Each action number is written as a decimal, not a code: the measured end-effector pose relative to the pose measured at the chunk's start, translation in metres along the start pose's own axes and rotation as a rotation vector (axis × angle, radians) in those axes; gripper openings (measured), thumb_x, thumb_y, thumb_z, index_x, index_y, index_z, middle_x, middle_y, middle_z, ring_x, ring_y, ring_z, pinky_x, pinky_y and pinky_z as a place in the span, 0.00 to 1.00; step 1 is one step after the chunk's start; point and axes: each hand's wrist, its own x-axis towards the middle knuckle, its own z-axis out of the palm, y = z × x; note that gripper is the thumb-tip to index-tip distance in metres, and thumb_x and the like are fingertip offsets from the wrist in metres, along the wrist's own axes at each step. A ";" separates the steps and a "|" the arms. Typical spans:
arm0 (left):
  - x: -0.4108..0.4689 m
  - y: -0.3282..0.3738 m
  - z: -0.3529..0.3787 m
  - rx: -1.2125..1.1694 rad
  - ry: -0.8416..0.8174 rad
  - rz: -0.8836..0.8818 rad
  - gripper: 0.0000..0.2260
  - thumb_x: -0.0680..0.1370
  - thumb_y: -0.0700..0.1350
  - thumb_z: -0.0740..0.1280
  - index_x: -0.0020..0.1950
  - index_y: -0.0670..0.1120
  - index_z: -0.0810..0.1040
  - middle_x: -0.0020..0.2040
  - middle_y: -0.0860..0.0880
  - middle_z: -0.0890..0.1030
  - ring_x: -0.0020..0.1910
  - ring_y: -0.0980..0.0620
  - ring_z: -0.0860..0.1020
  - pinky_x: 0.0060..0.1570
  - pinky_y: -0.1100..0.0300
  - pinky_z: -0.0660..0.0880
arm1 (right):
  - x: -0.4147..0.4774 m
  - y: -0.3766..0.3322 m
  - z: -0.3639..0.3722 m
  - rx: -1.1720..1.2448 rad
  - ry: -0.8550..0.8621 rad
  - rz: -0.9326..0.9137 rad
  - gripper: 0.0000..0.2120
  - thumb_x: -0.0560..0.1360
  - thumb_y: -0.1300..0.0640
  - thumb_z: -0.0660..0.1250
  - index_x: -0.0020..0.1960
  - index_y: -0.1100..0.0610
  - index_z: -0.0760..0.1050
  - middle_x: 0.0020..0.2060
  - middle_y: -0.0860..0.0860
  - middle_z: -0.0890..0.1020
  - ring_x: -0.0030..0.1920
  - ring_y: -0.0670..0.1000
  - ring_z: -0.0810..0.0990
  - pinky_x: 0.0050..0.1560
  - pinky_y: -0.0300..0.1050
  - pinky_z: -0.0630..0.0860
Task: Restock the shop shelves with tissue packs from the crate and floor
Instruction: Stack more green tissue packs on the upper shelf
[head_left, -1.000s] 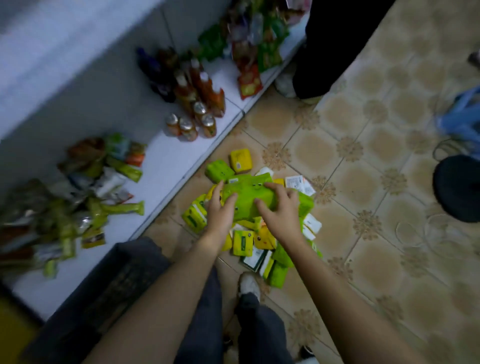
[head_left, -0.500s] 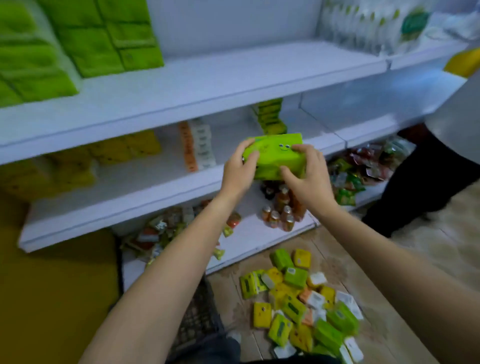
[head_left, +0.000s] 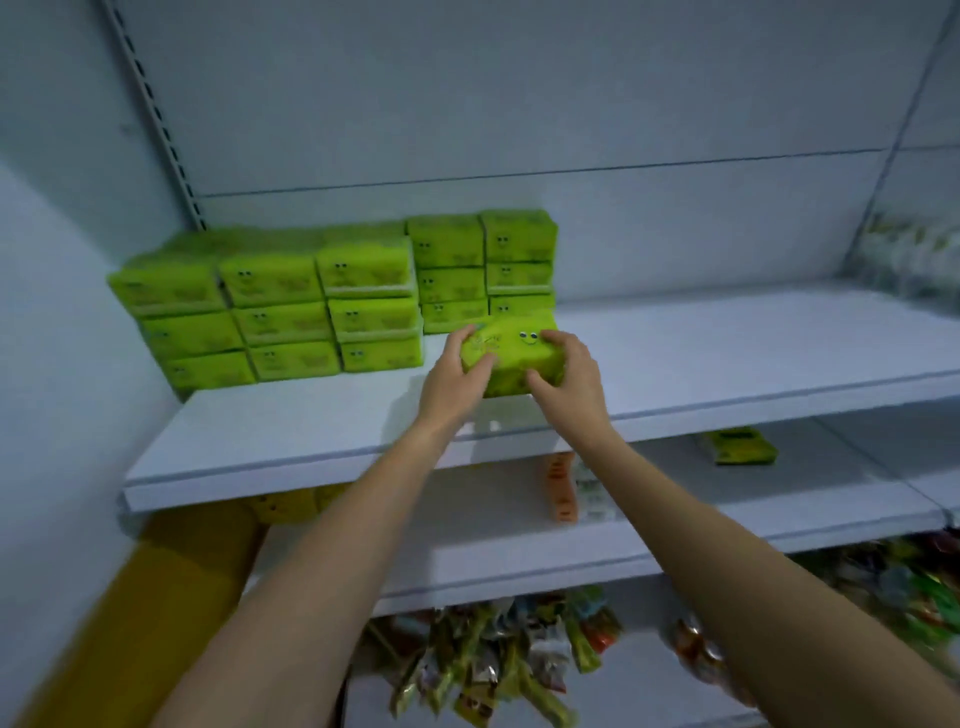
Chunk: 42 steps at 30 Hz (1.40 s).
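Observation:
I hold a bright green tissue pack (head_left: 511, 351) with a printed smiley face between both hands, over the upper white shelf (head_left: 291, 441). My left hand (head_left: 454, 376) grips its left end and my right hand (head_left: 569, 376) grips its right end. The pack sits just in front of the right end of a stack of green tissue packs (head_left: 332, 301), piled three high along the back of that shelf. The crate and the floor packs are out of view.
The shelf below holds yellow packs (head_left: 283, 504) at the left, an orange and white pack (head_left: 563, 488) and a small green pack (head_left: 740, 447). Snack packets (head_left: 493, 660) fill the lowest shelf. A yellow wall (head_left: 156, 597) stands at lower left. The upper shelf is bare to the right.
Both hands lifted the green pack from the floor pile up past the lower shelves to the upper shelf. My view rose from the floor to the shelves.

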 end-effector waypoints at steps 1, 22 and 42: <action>0.016 -0.008 -0.006 0.005 -0.029 -0.024 0.21 0.76 0.46 0.64 0.69 0.51 0.67 0.58 0.46 0.77 0.54 0.46 0.76 0.54 0.55 0.71 | 0.012 0.002 0.016 -0.001 -0.019 0.044 0.23 0.72 0.62 0.66 0.66 0.57 0.68 0.60 0.57 0.74 0.63 0.57 0.66 0.63 0.44 0.63; 0.083 -0.071 -0.003 0.573 0.234 0.231 0.09 0.75 0.39 0.63 0.54 0.40 0.77 0.53 0.40 0.74 0.55 0.40 0.72 0.45 0.50 0.72 | 0.083 0.031 0.096 -0.058 -0.081 0.173 0.24 0.73 0.60 0.63 0.69 0.58 0.64 0.59 0.57 0.72 0.50 0.52 0.74 0.52 0.47 0.71; 0.016 -0.015 0.072 0.778 -0.036 0.441 0.25 0.77 0.54 0.51 0.69 0.42 0.69 0.67 0.43 0.72 0.66 0.43 0.67 0.63 0.50 0.64 | -0.027 0.075 -0.052 -0.481 -0.202 -0.173 0.24 0.78 0.52 0.61 0.71 0.59 0.63 0.71 0.56 0.66 0.72 0.55 0.62 0.71 0.45 0.55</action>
